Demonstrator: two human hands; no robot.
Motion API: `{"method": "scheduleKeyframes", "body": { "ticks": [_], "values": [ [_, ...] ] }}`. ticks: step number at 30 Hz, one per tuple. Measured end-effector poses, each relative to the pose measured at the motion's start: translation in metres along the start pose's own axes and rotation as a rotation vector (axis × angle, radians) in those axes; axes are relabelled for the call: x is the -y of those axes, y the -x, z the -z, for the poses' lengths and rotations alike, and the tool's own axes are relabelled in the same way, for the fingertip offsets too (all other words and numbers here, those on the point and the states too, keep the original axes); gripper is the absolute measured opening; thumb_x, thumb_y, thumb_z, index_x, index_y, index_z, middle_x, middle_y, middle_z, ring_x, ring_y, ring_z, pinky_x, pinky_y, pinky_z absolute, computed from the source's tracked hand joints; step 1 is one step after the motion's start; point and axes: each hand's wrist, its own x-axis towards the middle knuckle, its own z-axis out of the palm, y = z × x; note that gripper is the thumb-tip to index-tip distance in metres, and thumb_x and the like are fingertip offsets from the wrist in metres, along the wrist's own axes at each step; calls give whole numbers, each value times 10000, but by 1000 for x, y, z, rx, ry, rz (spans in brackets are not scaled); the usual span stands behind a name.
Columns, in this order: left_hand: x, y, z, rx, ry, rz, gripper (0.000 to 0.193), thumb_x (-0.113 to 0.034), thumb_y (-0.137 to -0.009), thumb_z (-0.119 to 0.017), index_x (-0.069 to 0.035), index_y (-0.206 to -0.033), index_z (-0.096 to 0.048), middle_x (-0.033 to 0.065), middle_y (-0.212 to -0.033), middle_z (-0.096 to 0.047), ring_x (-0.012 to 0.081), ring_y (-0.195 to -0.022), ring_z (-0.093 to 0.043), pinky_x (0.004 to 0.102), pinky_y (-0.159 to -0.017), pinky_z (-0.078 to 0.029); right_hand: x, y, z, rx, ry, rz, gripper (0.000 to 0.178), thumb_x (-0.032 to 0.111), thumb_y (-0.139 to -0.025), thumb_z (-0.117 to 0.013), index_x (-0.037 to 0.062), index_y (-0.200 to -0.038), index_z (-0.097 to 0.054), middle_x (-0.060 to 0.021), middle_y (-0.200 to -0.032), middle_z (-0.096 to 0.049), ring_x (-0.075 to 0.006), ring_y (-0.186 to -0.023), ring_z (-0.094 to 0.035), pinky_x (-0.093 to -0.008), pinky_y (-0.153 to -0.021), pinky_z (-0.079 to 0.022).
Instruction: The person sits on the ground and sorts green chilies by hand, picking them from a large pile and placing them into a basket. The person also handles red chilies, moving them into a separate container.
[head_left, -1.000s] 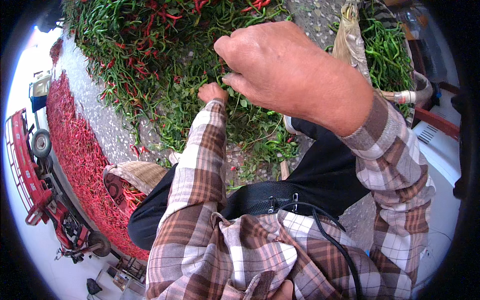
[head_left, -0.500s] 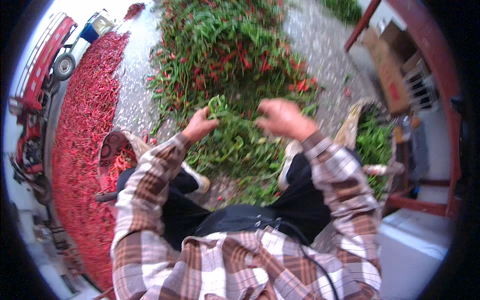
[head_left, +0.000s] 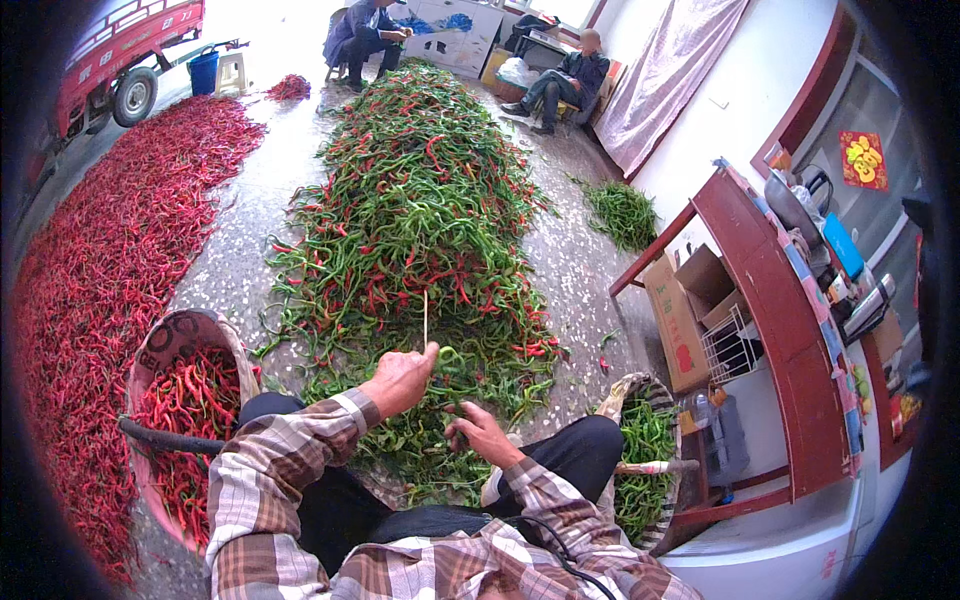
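Observation:
My left hand (head_left: 402,380) is closed around a thin pale stick (head_left: 425,318) that points up and away from me. A curled green chili pepper (head_left: 450,357) shows right at its fingertips; I cannot tell whether it is gripped too. Below and to the right, my right hand (head_left: 482,436) has its fingers curled together, and whatever is between them is too small to make out. Both hands are over the near end of a long heap of green and red chili peppers (head_left: 420,215), where green peppers and leaves lie between my legs.
A basket of red peppers (head_left: 190,405) stands by my left leg, a basket of green peppers (head_left: 645,435) by my right. Red peppers (head_left: 130,260) spread along the left. A red-brown table (head_left: 770,330) stands right. Two people sit at the far end, near a blue bucket (head_left: 203,73).
My view has tilted up, showing the far end of the heap and the seated people. My hands have come closer together, the right one now lower. The pale stick now shows in my left hand.

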Motion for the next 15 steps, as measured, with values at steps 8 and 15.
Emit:
{"method": "scheduleKeyframes", "body": {
  "ticks": [8, 15],
  "values": [
    [27, -14, 13, -85, 352, 158, 300, -217, -805, -600, -21, -954, -429, 218, -783, -607, 424, -785, -598, 514, -668, -465, 56, -2, -4, -232, -243, 8, 146, 175, -885, -582, 38, -872, -534, 7, -624, -520, -64, -486, -454, -198, -405, -329],
    [5, -23, -4, -179, 1016, 58, 306, -128, -879, -611, -23, -1143, -498, 65, -962, -636, 138, -874, -591, 318, -751, -497, 121, -42, -16, -69, 319, 218, 260, 296, -934, -564, 37, -959, -573, 30, -751, -553, -34, -607, -447, -202, -512, -361]
  ]
}}
